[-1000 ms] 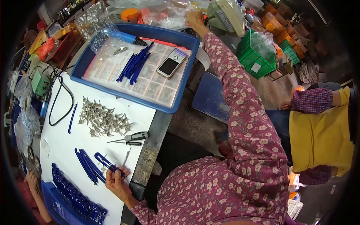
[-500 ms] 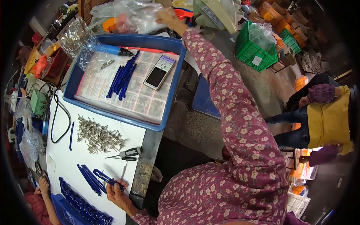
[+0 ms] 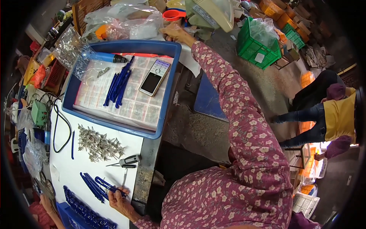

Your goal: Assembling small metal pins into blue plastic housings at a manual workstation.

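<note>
At the lower left, my left hand is closed around one end of a bent blue plastic strip. More slim blue strips lie just beside it on the white sheet. My right arm stretches far forward, and my right hand is above the far corner of the blue tray, close to a clear plastic bag. Its fingers are curled; what they hold, if anything, is hidden. A pile of small silvery metal parts and a grey-handled screwdriver lie between the tray and my left hand.
In the tray are a mobile phone, blue strips and a blue power screwdriver. A blue bin and another person's arm are at lower left. A green crate and a standing person are to the right.
My right hand has drawn back from over the plastic bag toward the tray's far corner. My left hand still grips the blue strip. The view has shifted slightly.
</note>
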